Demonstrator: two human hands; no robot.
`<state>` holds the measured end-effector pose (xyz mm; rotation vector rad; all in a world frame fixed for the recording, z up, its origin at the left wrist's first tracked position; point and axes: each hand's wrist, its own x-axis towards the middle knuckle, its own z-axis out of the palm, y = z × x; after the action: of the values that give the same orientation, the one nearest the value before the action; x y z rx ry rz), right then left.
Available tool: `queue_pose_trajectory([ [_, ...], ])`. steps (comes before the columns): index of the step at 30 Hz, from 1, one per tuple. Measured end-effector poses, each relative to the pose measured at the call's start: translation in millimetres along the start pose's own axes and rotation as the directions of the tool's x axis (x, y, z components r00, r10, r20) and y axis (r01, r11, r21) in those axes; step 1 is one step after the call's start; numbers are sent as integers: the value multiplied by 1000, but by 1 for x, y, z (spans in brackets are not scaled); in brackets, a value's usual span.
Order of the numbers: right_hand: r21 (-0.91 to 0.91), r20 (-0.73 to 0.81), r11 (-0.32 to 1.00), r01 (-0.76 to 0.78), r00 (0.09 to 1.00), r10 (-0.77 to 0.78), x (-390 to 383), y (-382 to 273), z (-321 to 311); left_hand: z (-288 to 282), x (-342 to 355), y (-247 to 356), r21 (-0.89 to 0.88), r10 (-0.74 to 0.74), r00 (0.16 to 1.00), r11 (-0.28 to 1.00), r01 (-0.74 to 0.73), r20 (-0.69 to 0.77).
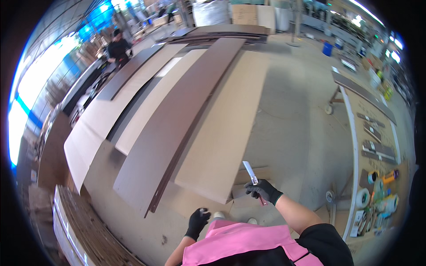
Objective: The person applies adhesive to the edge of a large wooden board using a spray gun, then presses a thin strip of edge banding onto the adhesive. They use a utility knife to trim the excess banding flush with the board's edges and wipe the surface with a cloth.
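My right hand (pixel 263 190), in a dark glove, is closed around a knife-like tool (pixel 249 171). Its flat, pale blade points up and away, and a red end shows below my fist. Lower and to the left, my gloved left hand (pixel 197 222) has curled fingers, with a small whitish spot at the fingertips that I cannot make out. Ahead of both hands lies a long dark brown panel (pixel 177 106), with a narrow dark strip (pixel 177 159) along its right edge. A beige panel (pixel 226 133) slants beside it, its near end closest to my right hand. Neither hand touches the panels.
More long panels (pixel 97 124) lie to the left, and a stack of boards (pixel 84 226) stands at the near left. On the right, a wheeled workbench (pixel 355 177) carries tape rolls (pixel 362 198), bottles and dark strips. Another person (pixel 118 48) stands at the far left.
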<state>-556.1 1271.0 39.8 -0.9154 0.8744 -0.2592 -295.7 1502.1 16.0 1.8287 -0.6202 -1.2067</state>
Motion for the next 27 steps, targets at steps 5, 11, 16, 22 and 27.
queue_pose_trajectory([
  [5, -37, 33, 990, 138, 990, -137, -74, -16, -15, 124, 37, 123, 476, 310, 655, 487, -732, 689],
  [11, -96, -552, 968, 233, 796, -247, -171, 11, -50, 269, 24, 179, 97, 50, 119, 318, -943, 992],
  [16, 128, -787, 923, 362, 604, -128, -236, 64, -116, 345, 17, 185, 135, -40, 130, 193, -972, 991],
  [22, 60, -938, 657, 751, -183, 296, -330, 159, -270, 352, 124, 166, 9, -3, 10, -307, -952, 1000],
  [27, 56, -791, 885, 463, -520, 322, -407, 219, -439, 295, 150, 127, 439, 25, 439, -100, -893, 898],
])
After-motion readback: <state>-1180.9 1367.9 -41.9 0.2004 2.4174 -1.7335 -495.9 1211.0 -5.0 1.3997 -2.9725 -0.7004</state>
